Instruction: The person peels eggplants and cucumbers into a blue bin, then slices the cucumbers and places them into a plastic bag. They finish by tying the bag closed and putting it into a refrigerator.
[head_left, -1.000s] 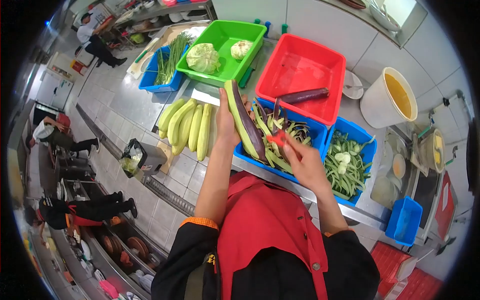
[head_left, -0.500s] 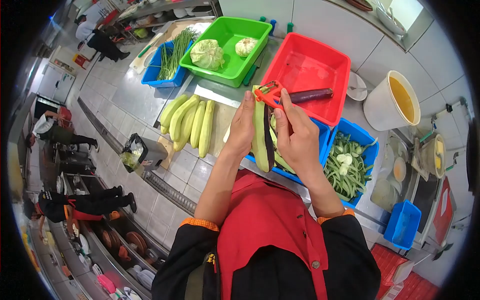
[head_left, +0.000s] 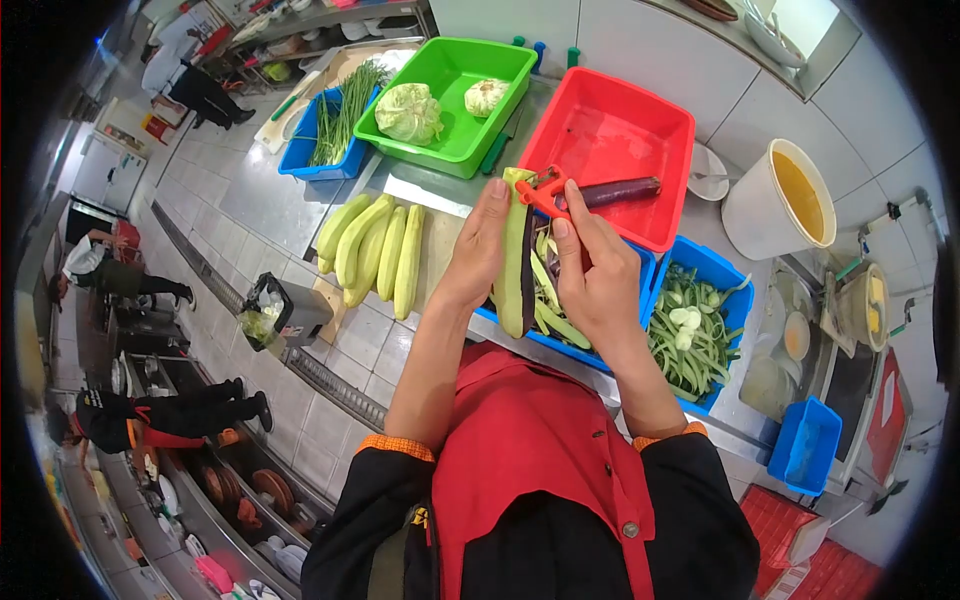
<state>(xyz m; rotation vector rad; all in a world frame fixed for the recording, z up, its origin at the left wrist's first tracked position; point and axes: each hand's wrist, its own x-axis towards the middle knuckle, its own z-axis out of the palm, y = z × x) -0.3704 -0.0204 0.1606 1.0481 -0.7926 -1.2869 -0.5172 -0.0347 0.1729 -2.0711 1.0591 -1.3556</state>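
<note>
Here, head view: a steel counter (head_left: 425, 185) runs beside a tiled kitchen floor (head_left: 250, 190), where other workers stand at left. On it, a green tub (head_left: 510, 65) holds two cabbages (head_left: 407, 113); a blue tub (head_left: 300, 160) holds green stalks; a red tub (head_left: 600, 130) holds one unpeeled eggplant (head_left: 612, 191). Peeled eggplants (head_left: 375, 250) lie in a row on the counter. The left hand (head_left: 475, 255) grips a half-peeled eggplant (head_left: 517, 255) upright over a blue bin (head_left: 645, 270) of peelings. The right hand (head_left: 598, 275) is closed around a red peeler (head_left: 540, 188), which rests at the eggplant's top. A white bucket (head_left: 755, 215) of yellow liquid stands at right.
</note>
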